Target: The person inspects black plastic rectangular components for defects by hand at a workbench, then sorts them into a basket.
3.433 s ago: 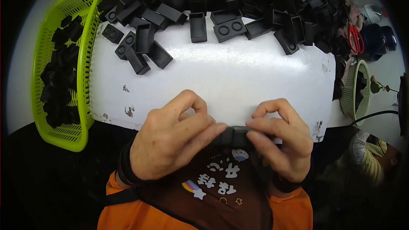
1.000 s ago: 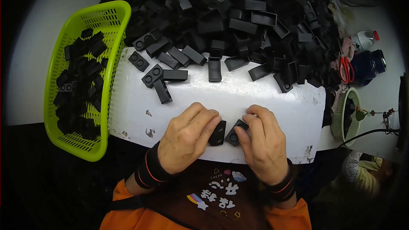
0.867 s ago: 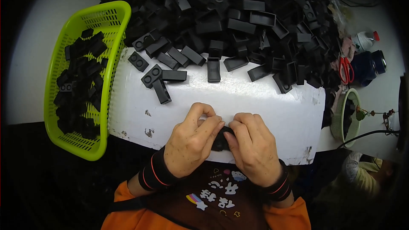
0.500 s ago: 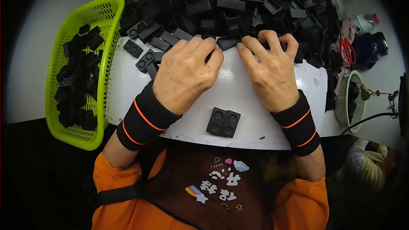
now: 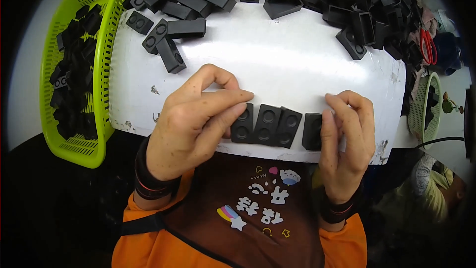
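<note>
Near the table's front edge several black rectangular blocks, each with two round recesses on top, stand in a loose row. My left hand (image 5: 191,124) has its thumb and fingers closed at the leftmost block (image 5: 242,128). Two blocks rest in the middle: one upright in the row (image 5: 267,124), and a tilted block (image 5: 288,127) leaning against its right side. My right hand (image 5: 349,136) is closed on the right-hand block (image 5: 311,131), thumb along its side, a small gap away from the middle pair. Its other fingertips are partly hidden.
A heap of black blocks (image 5: 364,25) lines the table's far side, with loose blocks (image 5: 171,55) at the left. A green basket (image 5: 103,69) holding black pieces stands left. At the right are red scissors (image 5: 427,47), a pale basket (image 5: 430,111) and a dark cable (image 5: 441,139).
Both hands have come back from the far heap toward the front edge, bringing blocks beside the middle pair. The right block of that pair is now tilted. The view has shifted.
</note>
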Motion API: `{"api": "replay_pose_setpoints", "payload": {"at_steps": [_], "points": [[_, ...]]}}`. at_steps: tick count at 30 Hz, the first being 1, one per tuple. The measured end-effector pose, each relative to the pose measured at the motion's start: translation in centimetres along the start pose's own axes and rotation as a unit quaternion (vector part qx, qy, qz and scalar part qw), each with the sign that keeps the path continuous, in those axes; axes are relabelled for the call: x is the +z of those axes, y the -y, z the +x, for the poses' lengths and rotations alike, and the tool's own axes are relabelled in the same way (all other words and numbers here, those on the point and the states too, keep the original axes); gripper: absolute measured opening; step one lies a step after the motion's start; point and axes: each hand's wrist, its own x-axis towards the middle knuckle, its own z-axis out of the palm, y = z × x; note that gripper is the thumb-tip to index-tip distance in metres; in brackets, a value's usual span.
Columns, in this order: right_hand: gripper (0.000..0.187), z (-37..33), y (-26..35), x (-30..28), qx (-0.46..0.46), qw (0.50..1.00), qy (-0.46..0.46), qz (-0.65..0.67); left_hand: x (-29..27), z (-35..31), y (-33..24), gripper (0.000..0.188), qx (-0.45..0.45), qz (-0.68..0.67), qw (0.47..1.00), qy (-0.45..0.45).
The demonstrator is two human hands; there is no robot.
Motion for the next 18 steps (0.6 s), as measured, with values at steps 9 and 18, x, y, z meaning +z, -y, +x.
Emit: {"api": "replay_pose_setpoints", "payload": {"at_steps": [9, 18], "points": [[0.021, 0.9, -0.7, -2.0, 0.037, 0.997, -0.024, 0.058, -5.1, 1.6, 1.7, 0.035, 0.162, 0.444, 0.852, -0.225], [0.031, 11.5, 0.3, 4.4, -0.274, 0.947, -0.029, -0.164, -3.5, 1.7, 1.9, 0.026, 0.250, 0.424, 0.845, -0.208]]}}
